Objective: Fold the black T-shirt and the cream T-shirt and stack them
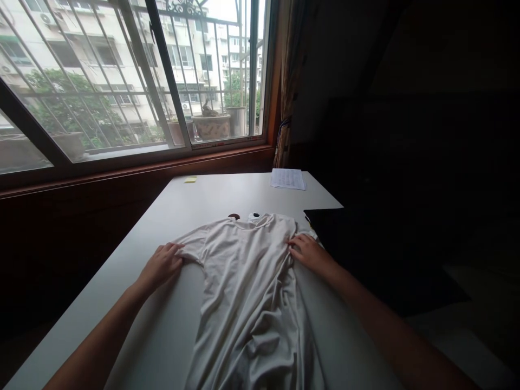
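Note:
A pale, short-sleeved T-shirt lies spread on the white table, its neckline at the far end and its lower part wrinkled toward me. My left hand is closed on the hem of the left sleeve, with the fingertips at the cloth's edge. On the other side, my right hand grips the cloth near the right sleeve, fingers bent against it. Folds gather along the shirt's right side below that hand. The shirt's bottom hem runs out of view.
Beyond the collar sit a white roll-like object and a small brown round item. Printed paper sheets and a yellow sticky note lie at the far end of the white table. A barred window stands behind; the right side is dark.

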The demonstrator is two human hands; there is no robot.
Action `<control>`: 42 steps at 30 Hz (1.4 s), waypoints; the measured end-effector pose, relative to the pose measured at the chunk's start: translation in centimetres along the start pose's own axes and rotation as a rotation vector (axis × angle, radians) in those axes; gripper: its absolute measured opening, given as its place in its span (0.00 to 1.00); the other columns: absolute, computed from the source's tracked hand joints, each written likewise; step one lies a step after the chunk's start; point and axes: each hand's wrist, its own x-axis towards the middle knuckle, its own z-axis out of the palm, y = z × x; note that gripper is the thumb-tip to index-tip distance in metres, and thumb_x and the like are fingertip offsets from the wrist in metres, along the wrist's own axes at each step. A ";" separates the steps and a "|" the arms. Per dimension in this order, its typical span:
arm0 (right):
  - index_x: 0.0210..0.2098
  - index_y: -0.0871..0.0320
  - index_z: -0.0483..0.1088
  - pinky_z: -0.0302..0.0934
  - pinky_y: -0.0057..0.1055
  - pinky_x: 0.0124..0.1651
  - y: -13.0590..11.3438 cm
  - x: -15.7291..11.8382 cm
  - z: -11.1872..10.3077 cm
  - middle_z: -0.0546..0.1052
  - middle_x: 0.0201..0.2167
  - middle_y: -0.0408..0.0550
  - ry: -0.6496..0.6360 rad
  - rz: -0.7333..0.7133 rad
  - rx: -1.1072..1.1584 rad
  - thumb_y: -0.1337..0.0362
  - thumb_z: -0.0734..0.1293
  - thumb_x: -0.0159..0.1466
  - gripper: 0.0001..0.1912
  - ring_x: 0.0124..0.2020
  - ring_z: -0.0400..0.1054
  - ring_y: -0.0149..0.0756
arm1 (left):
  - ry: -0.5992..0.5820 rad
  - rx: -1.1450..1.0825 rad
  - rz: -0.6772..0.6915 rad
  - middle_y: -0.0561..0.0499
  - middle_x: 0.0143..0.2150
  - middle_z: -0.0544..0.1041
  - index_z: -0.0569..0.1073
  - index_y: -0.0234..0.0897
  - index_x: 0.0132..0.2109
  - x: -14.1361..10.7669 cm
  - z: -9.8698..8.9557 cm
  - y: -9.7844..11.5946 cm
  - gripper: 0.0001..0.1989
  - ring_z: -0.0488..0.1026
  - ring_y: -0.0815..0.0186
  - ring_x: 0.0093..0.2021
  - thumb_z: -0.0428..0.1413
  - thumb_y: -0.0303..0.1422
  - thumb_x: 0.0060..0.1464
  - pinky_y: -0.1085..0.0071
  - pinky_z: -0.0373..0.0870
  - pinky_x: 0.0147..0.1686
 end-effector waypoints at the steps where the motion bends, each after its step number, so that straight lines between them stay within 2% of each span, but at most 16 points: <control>1: 0.55 0.57 0.73 0.59 0.44 0.63 0.3 -0.2 0.2 0.74 0.55 0.57 -0.003 -0.022 0.007 0.61 0.66 0.67 0.18 0.58 0.67 0.49 | 0.001 0.013 -0.006 0.43 0.53 0.75 0.75 0.40 0.54 0.0 -0.1 -0.3 0.16 0.71 0.50 0.52 0.52 0.36 0.61 0.55 0.70 0.53; 4: 0.63 0.56 0.68 0.56 0.45 0.66 0.1 -0.5 0.8 0.68 0.64 0.55 -0.019 -0.054 0.008 0.62 0.66 0.65 0.27 0.64 0.62 0.50 | -0.007 0.098 -0.034 0.46 0.48 0.76 0.76 0.42 0.46 0.1 -1.0 -0.2 0.11 0.72 0.53 0.48 0.50 0.31 0.61 0.60 0.72 0.47; 7: 0.66 0.54 0.64 0.58 0.48 0.64 -0.7 -0.3 1.0 0.67 0.66 0.54 -0.026 -0.010 -0.001 0.60 0.66 0.65 0.30 0.65 0.60 0.51 | 0.073 0.194 -0.089 0.47 0.45 0.76 0.74 0.43 0.44 0.2 -3.0 -0.1 0.09 0.72 0.54 0.47 0.49 0.31 0.63 0.64 0.71 0.40; 11: 0.62 0.52 0.68 0.60 0.47 0.62 -1.2 0.8 1.2 0.69 0.64 0.51 0.019 0.069 -0.004 0.56 0.65 0.67 0.25 0.63 0.61 0.52 | 0.301 0.216 -0.239 0.45 0.50 0.75 0.73 0.40 0.49 0.8 -6.1 -1.8 0.11 0.74 0.55 0.46 0.48 0.33 0.65 0.65 0.70 0.38; 12: 0.61 0.52 0.70 0.60 0.46 0.62 -1.2 1.2 1.3 0.70 0.64 0.51 0.038 0.089 -0.004 0.55 0.65 0.68 0.23 0.62 0.62 0.51 | 0.334 0.208 -0.282 0.44 0.51 0.75 0.73 0.39 0.49 1.0 -6.6 -2.6 0.11 0.75 0.55 0.45 0.48 0.33 0.64 0.65 0.70 0.37; 14: 0.58 0.52 0.72 0.59 0.45 0.62 -1.0 2.0 1.6 0.72 0.62 0.52 0.071 0.136 -0.011 0.55 0.64 0.69 0.20 0.60 0.64 0.50 | 0.320 0.178 -0.335 0.42 0.50 0.76 0.74 0.37 0.48 1.5 -6.8 -4.1 0.13 0.76 0.54 0.45 0.47 0.31 0.62 0.64 0.71 0.39; 18: 0.49 0.55 0.76 0.60 0.43 0.59 -0.7 3.2 1.9 0.76 0.55 0.53 0.107 0.208 -0.029 0.55 0.63 0.70 0.16 0.55 0.67 0.48 | 0.188 0.064 -0.351 0.41 0.52 0.77 0.76 0.35 0.49 1.8 -4.9 -6.4 0.17 0.75 0.53 0.51 0.46 0.30 0.57 0.62 0.70 0.51; 21: 0.46 0.56 0.76 0.61 0.42 0.57 -0.6 4.0 2.0 0.77 0.52 0.55 0.118 0.237 -0.039 0.52 0.63 0.69 0.16 0.53 0.69 0.49 | 0.149 0.016 -0.389 0.42 0.48 0.80 0.76 0.35 0.49 1.4 -3.2 -6.9 0.19 0.77 0.54 0.48 0.46 0.35 0.58 0.62 0.72 0.51; 24: 0.49 0.58 0.76 0.60 0.42 0.59 -0.1 5.0 2.3 0.76 0.54 0.58 0.106 0.240 -0.051 0.51 0.65 0.68 0.19 0.55 0.68 0.51 | 0.094 0.001 -0.385 0.43 0.45 0.81 0.76 0.35 0.50 1.0 -1.9 -6.9 0.21 0.79 0.54 0.45 0.48 0.43 0.59 0.63 0.74 0.47; 26: 0.52 0.61 0.75 0.57 0.41 0.63 0.5 6.0 2.5 0.74 0.58 0.61 0.087 0.229 -0.057 0.52 0.66 0.67 0.21 0.59 0.67 0.52 | 0.062 0.021 -0.339 0.40 0.50 0.80 0.75 0.33 0.53 1.0 -1.2 -6.8 0.24 0.78 0.53 0.50 0.49 0.45 0.59 0.63 0.73 0.52; 31: 0.59 0.64 0.72 0.53 0.41 0.68 2.6 8.8 3.1 0.68 0.65 0.62 0.038 0.223 -0.061 0.57 0.65 0.68 0.24 0.66 0.61 0.52 | 0.017 0.058 -0.272 0.35 0.63 0.72 0.71 0.28 0.58 2.4 0.3 -7.0 0.25 0.66 0.53 0.66 0.44 0.38 0.61 0.59 0.62 0.64; 38: 0.62 0.66 0.69 0.49 0.38 0.70 4.7 11.2 4.4 0.65 0.68 0.61 0.038 0.253 -0.051 0.62 0.61 0.70 0.24 0.69 0.57 0.48 | -0.069 0.076 -0.292 0.35 0.69 0.64 0.66 0.25 0.64 4.6 1.2 -8.2 0.26 0.58 0.54 0.71 0.43 0.33 0.65 0.57 0.55 0.68; 42: 0.64 0.67 0.67 0.50 0.40 0.71 5.5 11.6 5.2 0.63 0.69 0.60 0.071 0.284 -0.041 0.63 0.58 0.71 0.25 0.70 0.55 0.48 | -0.093 0.088 -0.383 0.40 0.73 0.57 0.61 0.32 0.69 4.7 1.9 -8.8 0.26 0.52 0.49 0.73 0.39 0.37 0.70 0.47 0.54 0.67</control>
